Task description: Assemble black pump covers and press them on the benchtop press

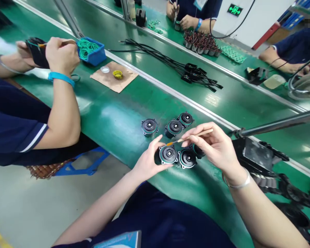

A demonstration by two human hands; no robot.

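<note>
My left hand point(152, 156) is wrapped round a black round motor housing point(168, 154) with a green sealing ring in its top. In my right hand point(213, 146) is a thin paintbrush point(184, 138), pinched by its wooden handle. Its orange-brown bristles reach the upper rim of the held housing; whether they touch it I cannot tell. A second housing point(187, 158) stands against the held one, and another point(197, 150) is partly hidden behind my right fingers. Farther back are three more of the same kind: one at the left point(149, 126), one in the middle point(175, 128) and one behind point(186, 119).
A cardboard piece point(124, 82) bears a yellow cup point(117, 74) and a white lid. Beyond it is a blue bin point(96, 57) of green rings. A co-worker's arm point(64, 106) is at the left. Black cables point(155, 55) lie across the rail; black parts point(258, 155) crowd the right.
</note>
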